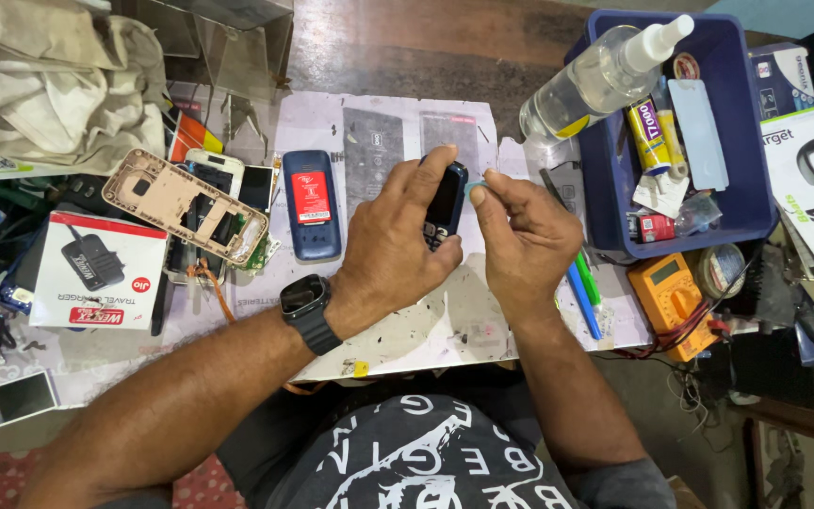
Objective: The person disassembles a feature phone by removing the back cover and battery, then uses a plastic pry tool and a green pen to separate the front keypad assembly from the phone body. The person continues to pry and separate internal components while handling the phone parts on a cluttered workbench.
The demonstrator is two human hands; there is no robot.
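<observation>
We are looking down at a table (398, 57) made of dark wood. A white mat (407, 325) is lying on it. A blue phone (311, 205) is resting on the mat. A cloth (49, 85) is sitting at the far left. A white box (96, 270) is lying near it. A blue bin (605, 179) is standing at the right, and an orange meter (673, 300) is lying below it.

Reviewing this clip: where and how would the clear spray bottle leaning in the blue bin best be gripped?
Probably around the wide clear body of the spray bottle, coming from the open table side on its left. It lies tilted across the blue bin rim, nozzle up and to the right; the white nozzle is narrow and offers a poorer hold.
</observation>
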